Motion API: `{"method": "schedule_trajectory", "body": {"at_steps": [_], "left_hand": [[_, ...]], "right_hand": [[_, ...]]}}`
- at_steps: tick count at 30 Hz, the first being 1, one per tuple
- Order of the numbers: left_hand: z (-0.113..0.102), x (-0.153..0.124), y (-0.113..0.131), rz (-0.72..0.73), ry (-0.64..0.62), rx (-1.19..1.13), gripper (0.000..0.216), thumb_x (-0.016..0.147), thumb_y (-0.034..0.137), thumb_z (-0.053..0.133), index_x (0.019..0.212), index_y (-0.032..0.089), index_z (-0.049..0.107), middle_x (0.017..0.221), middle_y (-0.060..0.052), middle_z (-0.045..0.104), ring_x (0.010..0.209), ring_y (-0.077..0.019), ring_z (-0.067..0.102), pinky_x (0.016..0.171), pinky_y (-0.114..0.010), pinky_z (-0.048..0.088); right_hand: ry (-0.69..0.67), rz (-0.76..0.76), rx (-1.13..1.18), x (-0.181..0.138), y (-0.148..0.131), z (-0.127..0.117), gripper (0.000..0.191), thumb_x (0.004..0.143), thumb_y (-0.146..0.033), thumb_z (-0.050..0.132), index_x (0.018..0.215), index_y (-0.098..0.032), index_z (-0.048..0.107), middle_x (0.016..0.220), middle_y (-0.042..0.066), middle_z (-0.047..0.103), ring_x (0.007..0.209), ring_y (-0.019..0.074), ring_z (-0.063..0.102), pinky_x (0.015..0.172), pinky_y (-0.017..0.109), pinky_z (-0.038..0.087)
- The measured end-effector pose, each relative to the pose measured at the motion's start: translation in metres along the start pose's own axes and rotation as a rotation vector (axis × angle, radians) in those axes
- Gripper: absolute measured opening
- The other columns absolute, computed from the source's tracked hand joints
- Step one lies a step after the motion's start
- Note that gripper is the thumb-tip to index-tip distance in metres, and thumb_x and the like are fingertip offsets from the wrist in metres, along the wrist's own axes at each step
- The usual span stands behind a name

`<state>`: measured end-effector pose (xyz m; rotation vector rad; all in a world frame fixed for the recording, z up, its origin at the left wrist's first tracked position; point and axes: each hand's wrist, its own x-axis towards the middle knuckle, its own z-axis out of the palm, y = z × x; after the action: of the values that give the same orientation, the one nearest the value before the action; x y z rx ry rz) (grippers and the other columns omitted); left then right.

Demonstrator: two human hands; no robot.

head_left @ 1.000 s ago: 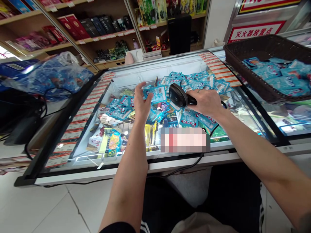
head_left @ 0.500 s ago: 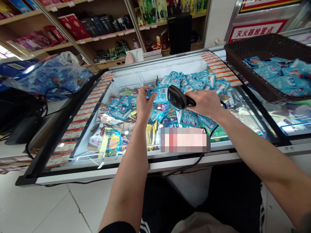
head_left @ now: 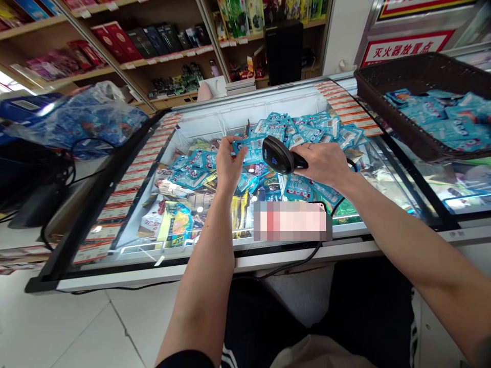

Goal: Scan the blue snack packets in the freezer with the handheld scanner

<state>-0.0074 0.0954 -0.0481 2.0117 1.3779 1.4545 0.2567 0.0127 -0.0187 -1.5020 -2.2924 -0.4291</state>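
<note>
My left hand [head_left: 228,164] pinches a small blue packet [head_left: 249,148] by its left edge, holding it up over the glass top of a chest freezer [head_left: 126,220]. My right hand [head_left: 325,162] grips a black barcode scanner [head_left: 276,154], whose head points left at the packet, a few centimetres from it. Its black cable [head_left: 307,255] runs down over the freezer's front edge. Under both hands lies a heap of several more blue packets [head_left: 307,130] on the glass.
A dark wicker basket [head_left: 406,87] holding blue packets stands on the right. A clear bag of blue packets [head_left: 76,120] lies at the left, with black cables beside it. Shelves of goods [head_left: 126,46] line the back wall. A black monitor [head_left: 284,51] stands behind the freezer.
My left hand went from open beside the packet to pinching and lifting it. The scanner in my right hand shifted slightly left toward the packet.
</note>
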Motion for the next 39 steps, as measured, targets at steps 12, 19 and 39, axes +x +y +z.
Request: {"method": "schedule_trajectory", "body": {"at_steps": [12, 19, 39], "left_hand": [[-0.018, 0.005, -0.018, 0.040, 0.221, 0.160, 0.033, 0.089, 0.038, 0.060, 0.118, 0.023, 0.058, 0.096, -0.004, 0.064, 0.098, -0.0205, 0.063, 0.097, -0.037, 0.049], [-0.023, -0.002, -0.027, -0.034, 0.347, 0.341, 0.041, 0.084, 0.028, 0.061, 0.125, 0.021, 0.057, 0.132, -0.017, 0.056, 0.134, -0.0336, 0.045, 0.116, -0.057, 0.027], [-0.021, -0.015, -0.001, -0.117, 0.025, 0.760, 0.032, 0.092, 0.030, 0.047, 0.118, 0.030, 0.066, 0.154, -0.005, 0.046, 0.152, -0.0260, 0.024, 0.123, -0.060, -0.006]], "right_hand": [[0.006, 0.075, 0.046, 0.001, -0.002, -0.005, 0.048, 0.087, -0.042, 0.053, 0.130, -0.022, 0.061, 0.100, 0.009, 0.075, 0.087, 0.0259, 0.065, 0.063, 0.030, 0.029], [0.007, 0.059, 0.032, 0.008, -0.010, -0.009, 0.060, 0.085, -0.046, 0.057, 0.139, -0.021, 0.054, 0.100, 0.010, 0.075, 0.087, 0.0274, 0.066, 0.065, 0.031, 0.032], [-0.109, 0.028, -0.017, 0.037, -0.024, -0.012, 0.038, 0.092, -0.042, 0.051, 0.124, -0.024, 0.063, 0.105, 0.008, 0.072, 0.092, 0.0256, 0.067, 0.065, 0.032, 0.032]]}}
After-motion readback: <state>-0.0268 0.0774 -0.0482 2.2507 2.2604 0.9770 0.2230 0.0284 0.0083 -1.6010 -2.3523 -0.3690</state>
